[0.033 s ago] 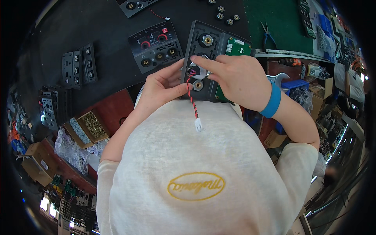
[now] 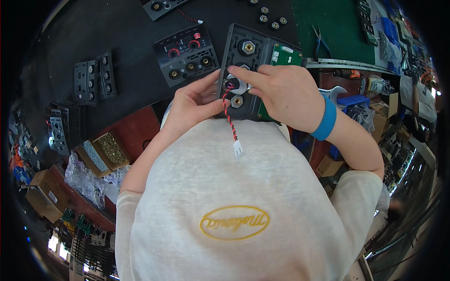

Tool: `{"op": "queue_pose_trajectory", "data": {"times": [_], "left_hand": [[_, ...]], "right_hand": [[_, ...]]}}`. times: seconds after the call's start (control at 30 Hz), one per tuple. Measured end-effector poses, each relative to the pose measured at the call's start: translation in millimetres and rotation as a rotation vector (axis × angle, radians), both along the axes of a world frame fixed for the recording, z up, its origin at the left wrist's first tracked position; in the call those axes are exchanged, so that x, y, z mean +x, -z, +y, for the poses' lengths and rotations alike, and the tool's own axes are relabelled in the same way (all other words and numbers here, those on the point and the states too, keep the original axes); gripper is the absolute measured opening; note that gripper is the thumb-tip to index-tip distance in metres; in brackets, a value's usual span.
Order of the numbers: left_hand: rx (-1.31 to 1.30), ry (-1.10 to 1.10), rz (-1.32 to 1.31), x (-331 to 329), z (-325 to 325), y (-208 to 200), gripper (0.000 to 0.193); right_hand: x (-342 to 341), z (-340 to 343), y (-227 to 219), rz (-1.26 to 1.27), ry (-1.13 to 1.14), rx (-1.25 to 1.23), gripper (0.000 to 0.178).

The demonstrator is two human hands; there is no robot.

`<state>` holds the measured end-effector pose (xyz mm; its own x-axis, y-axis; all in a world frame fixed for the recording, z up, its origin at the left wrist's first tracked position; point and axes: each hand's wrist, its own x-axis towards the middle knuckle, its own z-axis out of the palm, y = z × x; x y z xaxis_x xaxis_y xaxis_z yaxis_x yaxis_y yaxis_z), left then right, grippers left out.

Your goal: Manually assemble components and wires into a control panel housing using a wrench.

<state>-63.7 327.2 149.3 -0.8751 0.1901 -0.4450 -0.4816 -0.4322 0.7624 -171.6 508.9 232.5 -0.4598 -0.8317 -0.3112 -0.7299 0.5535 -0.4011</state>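
Note:
A dark metal panel (image 2: 233,58) with a green circuit board (image 2: 291,60) inside is tilted up before me. My left hand (image 2: 190,108) grips its left edge, thumb in front and fingers partly hidden behind. Curled over the panel, my right hand (image 2: 294,100) stretches its index finger to that edge. It seems closed around a wrench (image 2: 333,93), whose open jaw shows past the wrist and whose ring end surrounds a fitting. From there a red-and-black twisted wire (image 2: 229,118) hangs to a white connector (image 2: 238,149). Hex nuts (image 2: 237,101) show above and below the ring.
A finished-looking panel (image 2: 187,56) lies left of mine, more panels (image 2: 96,77) farther left. Several loose nut fittings (image 2: 264,19) sit at the back. Blue-handled pliers (image 2: 320,44) lie on a green mat (image 2: 311,14). Small-parts boxes (image 2: 110,149) stand below the table's left edge.

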Motion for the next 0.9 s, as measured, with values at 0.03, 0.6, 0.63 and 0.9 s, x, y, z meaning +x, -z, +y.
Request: {"op": "queue_pose_trajectory", "data": {"times": [0.03, 0.6, 0.63, 0.9], "left_hand": [[-0.027, 0.009, 0.039, 0.6, 0.0, 0.8, 0.064], [0.006, 0.013, -0.001, -2.7, -0.1, -7.3, 0.061], [-0.012, 0.017, 0.005, -2.8, -0.3, -6.9, 0.061], [-0.072, 0.064, -0.007, -6.5, -0.3, -5.7, 0.061]], "right_hand": [[0.0, 0.2, 0.4, -0.001, -0.001, 0.001, 0.048], [0.3, 6.2, -1.6, 0.033, -0.042, -0.01, 0.043], [2.3, 7.5, 0.8, 0.028, -0.008, -0.027, 0.044], [3.3, 6.2, 1.2, -0.089, 0.061, -0.019, 0.049]]}}
